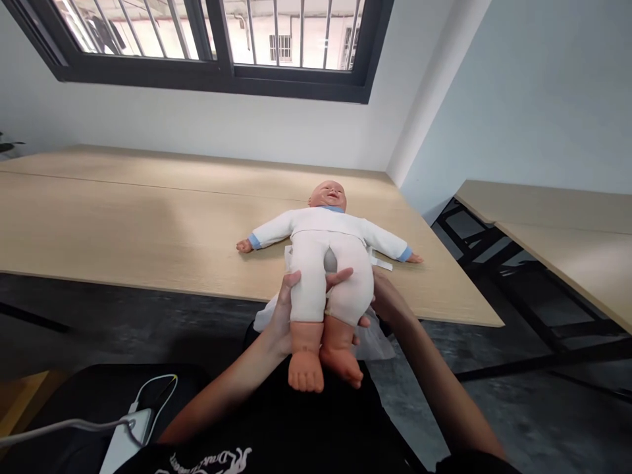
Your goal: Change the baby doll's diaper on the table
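Note:
A baby doll (328, 232) in a white outfit with blue cuffs and collar lies on its back on the table, legs toward me and past the edge. My left hand (285, 309) is closed round the doll's legs from below, thumb on the outer side of one leg. Fingers show between the legs and beyond the other one. My right hand (385, 296) is at the outer side of the other leg, its fingers mostly hidden behind it. A white tab (382, 263) sticks out beside the doll's hip. Thin white material (380, 343) hangs below the legs.
The light wooden table (123, 224) ends at a front edge just before me. Another table (567, 224) stands at the right, with a dark frame. A barred window (296, 39) is ahead. At lower left, a white device (129, 434) with cables rests on a black seat.

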Action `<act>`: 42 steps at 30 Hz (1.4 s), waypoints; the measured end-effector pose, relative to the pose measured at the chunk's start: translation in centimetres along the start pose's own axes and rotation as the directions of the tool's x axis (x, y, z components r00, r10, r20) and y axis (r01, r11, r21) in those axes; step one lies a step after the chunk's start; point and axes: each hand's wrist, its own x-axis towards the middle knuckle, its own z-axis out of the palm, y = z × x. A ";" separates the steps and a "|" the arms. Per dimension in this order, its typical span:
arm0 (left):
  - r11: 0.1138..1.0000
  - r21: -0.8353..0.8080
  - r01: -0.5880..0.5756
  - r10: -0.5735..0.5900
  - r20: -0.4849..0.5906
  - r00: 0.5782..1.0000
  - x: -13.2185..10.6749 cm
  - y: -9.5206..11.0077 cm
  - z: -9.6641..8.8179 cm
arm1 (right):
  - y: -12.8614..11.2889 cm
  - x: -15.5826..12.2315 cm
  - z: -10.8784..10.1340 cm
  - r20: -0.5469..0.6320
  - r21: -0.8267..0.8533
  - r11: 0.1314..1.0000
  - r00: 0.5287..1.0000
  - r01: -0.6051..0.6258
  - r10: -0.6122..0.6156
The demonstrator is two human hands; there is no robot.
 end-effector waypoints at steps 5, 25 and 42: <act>0.958 -0.285 -0.011 0.051 0.132 0.990 0.9 -4.2 -3.1 | 4.2 0.2 -1.3 -0.113 -0.064 0.973 0.967 0.220 -0.227; 0.999 -0.054 0.001 -0.011 -0.190 0.982 -3.4 -1.1 -5.1 | 2.5 -2.1 -4.8 -0.130 -0.041 0.986 0.978 0.160 -0.164; 0.799 0.592 0.103 0.212 -0.439 0.873 -5.2 1.7 -6.8 | 6.4 -3.6 -3.7 -0.146 -0.657 0.689 0.845 0.307 -0.515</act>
